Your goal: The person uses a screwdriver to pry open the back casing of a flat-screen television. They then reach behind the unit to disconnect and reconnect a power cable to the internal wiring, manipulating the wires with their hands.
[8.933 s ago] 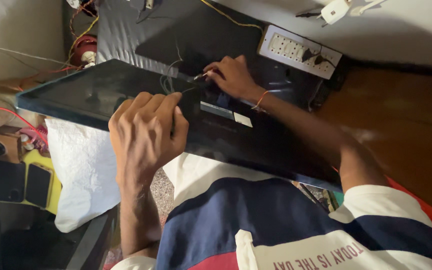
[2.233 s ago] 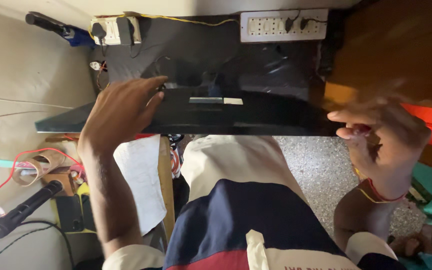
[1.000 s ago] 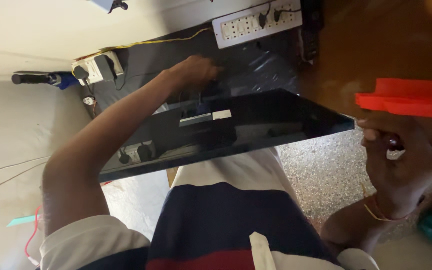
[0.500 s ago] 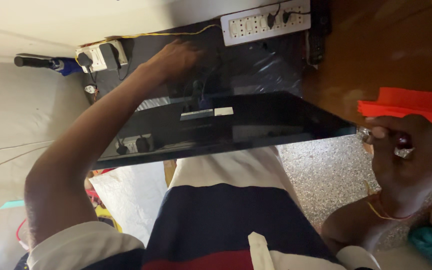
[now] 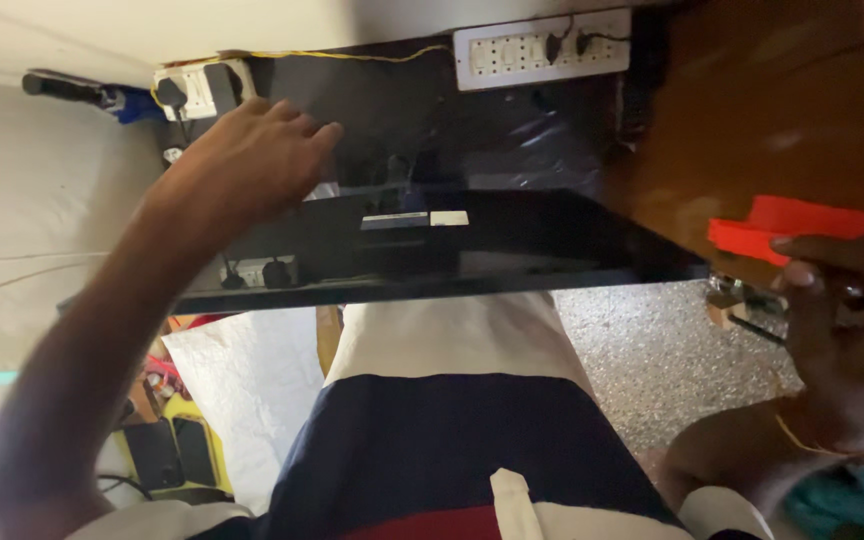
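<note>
A glossy black flat panel (image 5: 512, 250) lies across my lap, tilted a little, with a small white label and a grey one near its middle. My left hand (image 5: 252, 160) reaches over the panel's far left edge, fingers stretched out toward the dark surface behind it, with nothing visibly in them. My right hand (image 5: 842, 330) is low at the right, off the panel's right corner, fingers curled. Its thumb lies against the lower edge of a flat red-orange plastic piece (image 5: 802, 220). Whether it grips that piece or something small is unclear.
A white power strip (image 5: 542, 50) with plugs lies at the back, and a second socket box (image 5: 197, 90) at the left with a yellow wire. A white cloth (image 5: 242, 380) and dark phones (image 5: 167, 450) lie lower left. At the right are the speckled floor (image 5: 652, 350) and a brown wooden surface (image 5: 782, 110).
My left hand has slid back from the far dark surface toward the panel's left edge. My right hand stays by the red-orange piece. The view has shifted slightly.
</note>
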